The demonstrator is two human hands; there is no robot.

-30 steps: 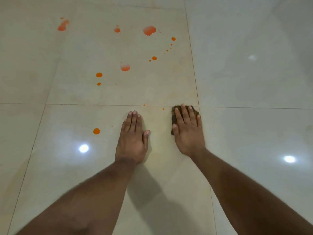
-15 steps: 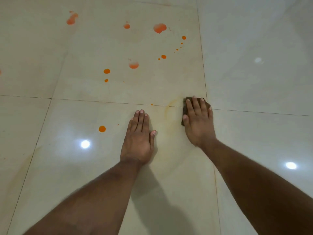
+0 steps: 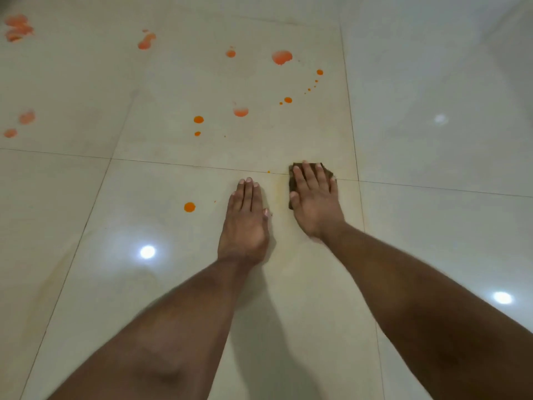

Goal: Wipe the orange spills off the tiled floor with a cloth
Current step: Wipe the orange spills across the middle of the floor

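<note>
Glossy cream tiled floor [image 3: 432, 67], large square tiles, thin grout lines [image 3: 173, 164]; three bright round light reflections [image 3: 147, 251] on the surface. Two bare forearms enter from the bottom edge, one per side. Left hand [image 3: 245, 226]: flat on the floor, palm down, fingers straight and held together, thumb out toward the right; it holds nothing. Right hand [image 3: 315, 203]: palm down, fingers slightly spread, pressed flat on top of the cloth [image 3: 292, 186]. Cloth: one, dark brown, small and folded, mostly hidden beneath the right hand, showing past the fingertips and along the thumb side; it lies across the grout line, just right of the left hand and apart from it. Faint yellowish smear [image 3: 281, 194] on the tile between the two hands, beside the cloth. Orange spills [image 3: 282, 57]: about ten distinct blots plus an arc of tiny droplets. Largest, a smeared patch at the far upper left edge; next, a round pale-centred blot ahead of the right hand, well apart from the cloth; an elongated blot upper centre-left; a half-faded blot mid-tile; two blurred blots at the left edge; two small round dots left of the faded blot; one small dot near the large round blot. Single round spot [image 3: 189, 207] on the near tile, left of the left hand, near but not touching. Tiny speck [image 3: 268, 171] on the grout line, just left of the cloth.
</note>
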